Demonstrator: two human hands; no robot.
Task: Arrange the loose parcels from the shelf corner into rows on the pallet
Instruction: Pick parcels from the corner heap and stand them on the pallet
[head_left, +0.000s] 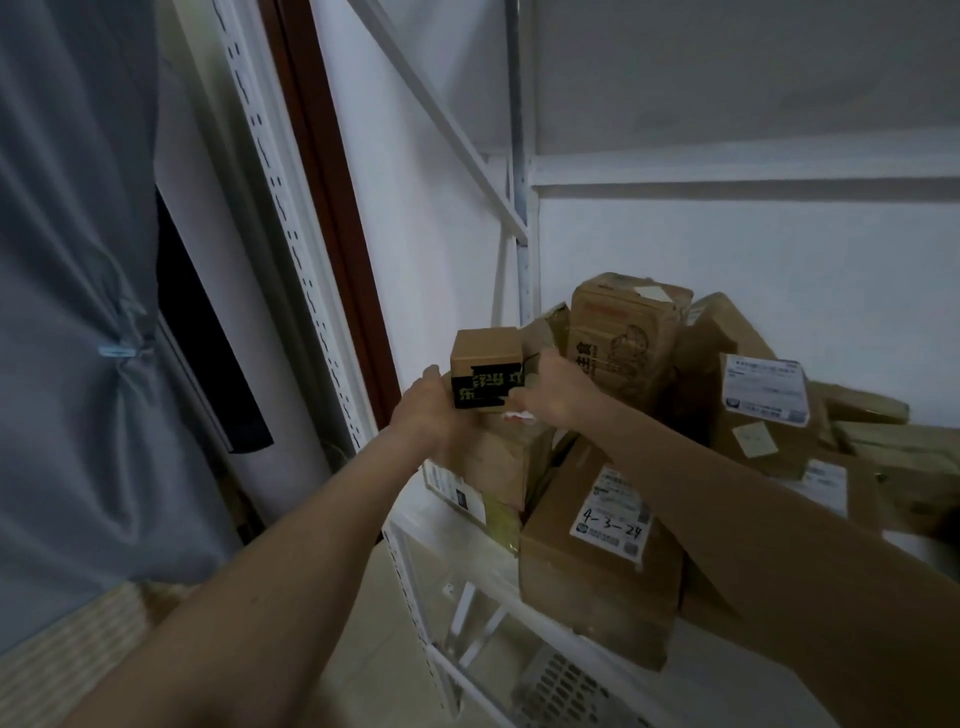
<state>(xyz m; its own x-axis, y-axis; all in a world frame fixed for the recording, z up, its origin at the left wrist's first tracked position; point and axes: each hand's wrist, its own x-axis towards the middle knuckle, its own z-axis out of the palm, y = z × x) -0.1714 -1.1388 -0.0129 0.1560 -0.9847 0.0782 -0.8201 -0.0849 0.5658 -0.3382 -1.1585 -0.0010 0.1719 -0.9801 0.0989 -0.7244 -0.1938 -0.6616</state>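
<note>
My left hand (426, 410) and right hand (553, 392) clasp the small brown cardboard cube with black tape (487, 370) at frame centre, above the heap; I'd lift straight, keeping it level

Grey-blue curtain (67, 312), brown door frame (332, 208), tiled floor (384, 597)

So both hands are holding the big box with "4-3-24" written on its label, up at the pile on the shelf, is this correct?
Not quite. The head view shows the left hand and right hand holding the small box with black tape, not the big one. The box marked "4-3-24" lies untouched lower on the shelf, under the right forearm.
</note>
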